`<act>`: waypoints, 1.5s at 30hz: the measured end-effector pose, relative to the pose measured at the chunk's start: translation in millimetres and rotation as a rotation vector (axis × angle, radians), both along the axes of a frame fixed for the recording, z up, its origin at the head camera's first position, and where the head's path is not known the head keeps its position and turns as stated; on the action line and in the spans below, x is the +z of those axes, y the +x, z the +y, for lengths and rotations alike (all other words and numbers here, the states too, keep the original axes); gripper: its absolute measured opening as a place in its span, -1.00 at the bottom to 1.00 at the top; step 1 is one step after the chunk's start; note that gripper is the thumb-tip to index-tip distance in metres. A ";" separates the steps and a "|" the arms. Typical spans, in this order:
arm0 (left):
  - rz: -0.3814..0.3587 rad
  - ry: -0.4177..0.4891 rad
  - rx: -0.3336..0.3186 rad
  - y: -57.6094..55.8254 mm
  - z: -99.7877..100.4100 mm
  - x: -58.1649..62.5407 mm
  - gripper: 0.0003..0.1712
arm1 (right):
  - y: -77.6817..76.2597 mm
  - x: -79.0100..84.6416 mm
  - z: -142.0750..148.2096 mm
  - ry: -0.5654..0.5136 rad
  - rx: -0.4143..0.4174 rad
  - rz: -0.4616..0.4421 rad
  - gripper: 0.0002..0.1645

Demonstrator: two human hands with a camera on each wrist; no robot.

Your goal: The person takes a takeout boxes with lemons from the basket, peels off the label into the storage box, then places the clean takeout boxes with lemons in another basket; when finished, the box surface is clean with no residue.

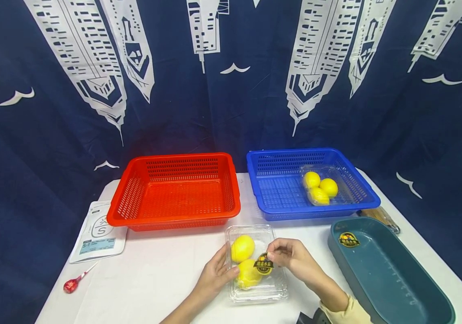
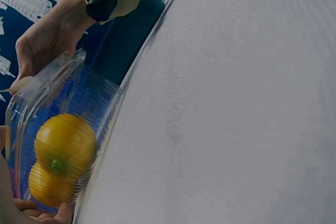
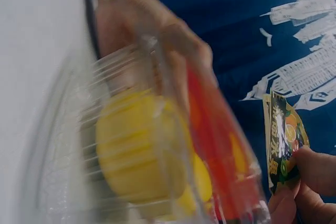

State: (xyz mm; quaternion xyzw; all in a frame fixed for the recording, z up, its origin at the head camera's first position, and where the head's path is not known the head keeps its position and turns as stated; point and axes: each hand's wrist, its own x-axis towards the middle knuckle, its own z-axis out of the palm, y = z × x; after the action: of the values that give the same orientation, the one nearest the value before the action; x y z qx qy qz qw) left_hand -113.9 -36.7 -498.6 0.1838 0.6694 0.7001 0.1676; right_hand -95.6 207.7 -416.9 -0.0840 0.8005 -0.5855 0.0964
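Note:
A clear plastic fruit box with yellow lemons inside lies before me at the front middle of the table, its lid down over the fruit. My left hand grips the box's left side, thumb over the lid. Between thumb and fingertips, my right hand pinches a black-and-gold sticker printed with fruit. In the head view this sticker overlaps the lid and part of a lemon; in the right wrist view the sticker stands apart from the box wall. Lemons show through the ribbed side in the left wrist view.
Behind stand a red basket and a blue basket holding another clear box of lemons. A dark green tray with a similar sticker is at right. A white pouch and red lollipop lie left.

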 end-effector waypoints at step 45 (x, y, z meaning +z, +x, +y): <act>-0.007 -0.009 -0.004 -0.7 -0.3 0.1 -0.06 | 20.7 42.1 78.3 0.260 -0.197 0.061 -0.73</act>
State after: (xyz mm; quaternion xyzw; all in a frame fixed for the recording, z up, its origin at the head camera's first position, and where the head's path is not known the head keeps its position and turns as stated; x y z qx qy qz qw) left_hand -114.6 -37.0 -498.5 0.1820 0.6714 0.6974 0.1723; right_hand -75.0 286.0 -374.8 -0.0097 0.8765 -0.4807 0.0242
